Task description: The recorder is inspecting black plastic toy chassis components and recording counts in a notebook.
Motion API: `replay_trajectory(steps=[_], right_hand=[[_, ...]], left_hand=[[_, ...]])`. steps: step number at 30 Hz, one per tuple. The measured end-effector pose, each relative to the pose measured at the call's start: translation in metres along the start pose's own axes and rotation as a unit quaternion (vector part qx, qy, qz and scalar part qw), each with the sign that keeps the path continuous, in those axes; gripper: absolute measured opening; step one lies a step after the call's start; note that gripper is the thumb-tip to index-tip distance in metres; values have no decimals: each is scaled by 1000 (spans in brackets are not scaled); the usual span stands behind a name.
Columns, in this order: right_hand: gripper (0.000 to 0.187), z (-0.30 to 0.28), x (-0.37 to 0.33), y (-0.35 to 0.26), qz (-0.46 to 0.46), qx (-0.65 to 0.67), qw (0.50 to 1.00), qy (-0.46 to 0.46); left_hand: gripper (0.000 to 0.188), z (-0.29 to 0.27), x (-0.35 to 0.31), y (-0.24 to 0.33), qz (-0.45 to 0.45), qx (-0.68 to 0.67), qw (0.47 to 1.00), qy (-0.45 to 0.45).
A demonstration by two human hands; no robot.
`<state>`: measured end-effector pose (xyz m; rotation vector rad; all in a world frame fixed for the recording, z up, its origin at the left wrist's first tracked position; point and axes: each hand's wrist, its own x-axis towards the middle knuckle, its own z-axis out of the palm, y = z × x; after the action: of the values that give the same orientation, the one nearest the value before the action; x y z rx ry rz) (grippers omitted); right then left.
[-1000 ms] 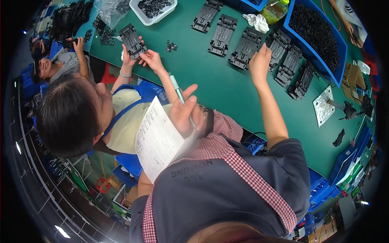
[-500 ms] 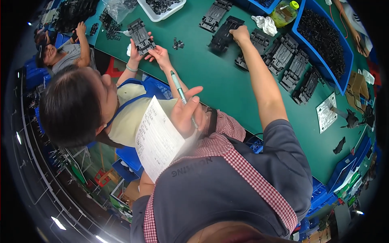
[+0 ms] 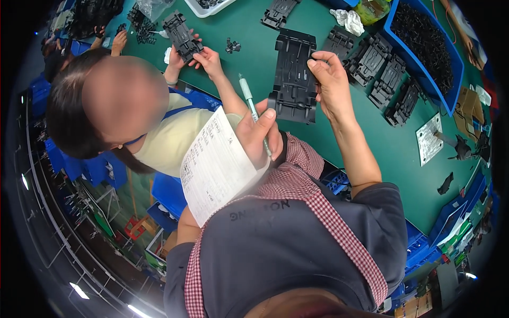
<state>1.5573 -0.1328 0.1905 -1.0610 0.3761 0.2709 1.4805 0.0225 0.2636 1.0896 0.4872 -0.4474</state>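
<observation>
My right hand (image 3: 333,79) grips a black plastic toy car chassis (image 3: 296,77) by its right edge, thumb on the near face. The chassis is lifted above the green table, its long side tilted upright toward me. In my left hand (image 3: 260,132) are a light green pen (image 3: 246,91) and a handwritten sheet of paper (image 3: 214,167). The fingertips of that hand lie close to the lower left corner of the chassis; whether they touch it I cannot tell. Several more black chassis (image 3: 368,59) lie in a row to the right.
At my left, a co-worker (image 3: 196,127) holds another chassis (image 3: 181,37) in both hands. A blue bin (image 3: 458,79) of small black parts stands at the far right, near crumpled white tissue (image 3: 348,21). On the green table (image 3: 392,175) are a metal plate (image 3: 428,140) and small black clips (image 3: 231,45).
My right hand has picked the chassis up off the table and brought it nearer to me. My left hand has shifted slightly right with pen and paper. The co-worker's head has turned.
</observation>
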Motion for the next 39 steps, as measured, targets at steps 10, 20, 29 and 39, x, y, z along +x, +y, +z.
replay_trajectory(steps=[10,20,29,39], right_hand=[[15,12,-13,-5,3,4,1000,14],[14,24,-44,-13,-302,-123,939,109],[28,1,-59,-8,-574,-334,744,-72],[27,1,-58,-8,-581,-327,741,-78]], left_hand=[[35,-7,-6,-1,24,-18,1000,-9],[32,-7,-2,-1,15,-42,999,-6],[29,-1,2,-2,-5,-30,999,-27],[27,-4,2,-6,5,-20,999,-42]])
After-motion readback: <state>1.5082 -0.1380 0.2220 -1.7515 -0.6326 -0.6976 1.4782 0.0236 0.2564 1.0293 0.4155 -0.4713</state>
